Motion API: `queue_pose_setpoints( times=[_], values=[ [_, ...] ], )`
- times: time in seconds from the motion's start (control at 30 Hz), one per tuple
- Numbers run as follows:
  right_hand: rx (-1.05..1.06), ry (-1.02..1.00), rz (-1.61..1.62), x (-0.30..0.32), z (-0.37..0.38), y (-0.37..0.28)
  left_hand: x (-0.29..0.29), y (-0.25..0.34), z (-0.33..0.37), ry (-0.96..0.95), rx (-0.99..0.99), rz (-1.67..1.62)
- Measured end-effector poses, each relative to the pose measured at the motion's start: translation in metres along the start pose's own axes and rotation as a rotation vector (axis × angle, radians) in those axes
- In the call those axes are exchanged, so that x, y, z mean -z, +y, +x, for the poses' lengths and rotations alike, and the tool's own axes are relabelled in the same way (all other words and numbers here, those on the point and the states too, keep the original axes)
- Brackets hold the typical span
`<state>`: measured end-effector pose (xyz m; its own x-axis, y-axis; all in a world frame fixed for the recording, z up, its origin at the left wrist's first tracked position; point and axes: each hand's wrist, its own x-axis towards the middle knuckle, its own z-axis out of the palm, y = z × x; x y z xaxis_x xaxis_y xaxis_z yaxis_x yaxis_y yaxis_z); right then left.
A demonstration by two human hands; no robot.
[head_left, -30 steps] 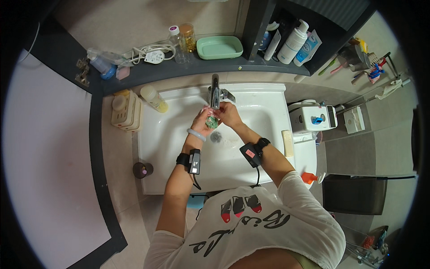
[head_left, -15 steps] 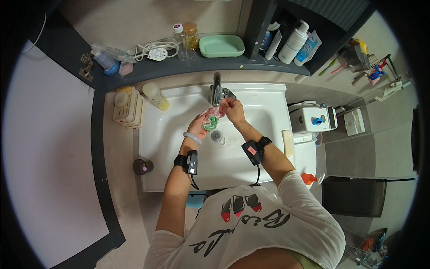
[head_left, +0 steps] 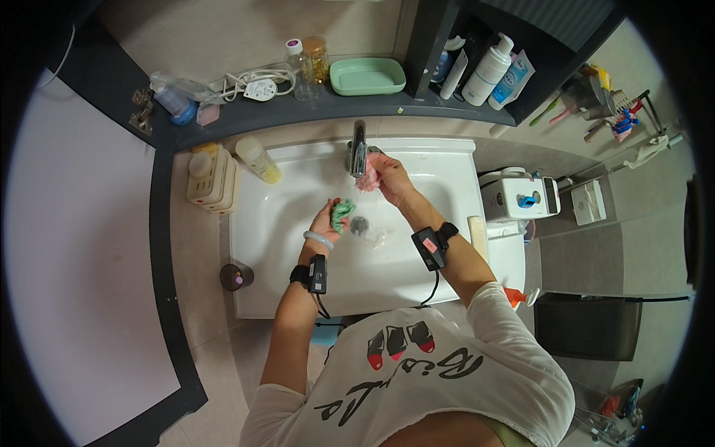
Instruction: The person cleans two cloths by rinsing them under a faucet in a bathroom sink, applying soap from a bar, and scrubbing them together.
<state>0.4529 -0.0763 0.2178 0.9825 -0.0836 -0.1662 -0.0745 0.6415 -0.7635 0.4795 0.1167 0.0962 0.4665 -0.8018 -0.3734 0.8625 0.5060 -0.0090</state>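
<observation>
Pinching the pink cloth [head_left: 368, 177] btw thumb and fingers, the R hand [head_left: 392, 179] is just right of the tap [head_left: 359, 153], a bit nearer the person. The pink cloth is bunched up. Its long way runs mostly from the tap toward the person, w/ the loose end pointing at the drain [head_left: 359, 226]. The L hand [head_left: 324, 221] holds the green cloth [head_left: 342, 214], nearer the person than the tap and a bit left of it. It sits scrunched in the palm w/ fingers curled by it; can't tell how hard they squeeze. Its long way goes approx. the same, w/ the far end leaning right, toward the tap. The two hands are apart, and so are the cloths.

Both are over the white sink [head_left: 279, 287]. Left of the tap, on the sink's back corner, is a yellowish bottle [head_left: 258, 160]. Behind the tap, on the dark shelf [head_left: 350, 110], is a green dish [head_left: 368, 77]. Well right of the tap, on the sink edge, is a long cream block [head_left: 477, 237].
</observation>
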Motion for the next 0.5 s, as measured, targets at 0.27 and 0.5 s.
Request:
queue_pose_setpoints(
  times=[0.27, 0.5],
  values=[
    [0.526, -0.23, -0.976, -0.038, -0.028, 0.046, -0.053, -0.012, 0.014, -0.254, -0.078, 0.218],
    [0.378, 0.222, -1.577, 0.009, -0.009, 0.034, -0.059, -0.036, 0.033, -0.01, -0.217, 0.211]
  ],
)
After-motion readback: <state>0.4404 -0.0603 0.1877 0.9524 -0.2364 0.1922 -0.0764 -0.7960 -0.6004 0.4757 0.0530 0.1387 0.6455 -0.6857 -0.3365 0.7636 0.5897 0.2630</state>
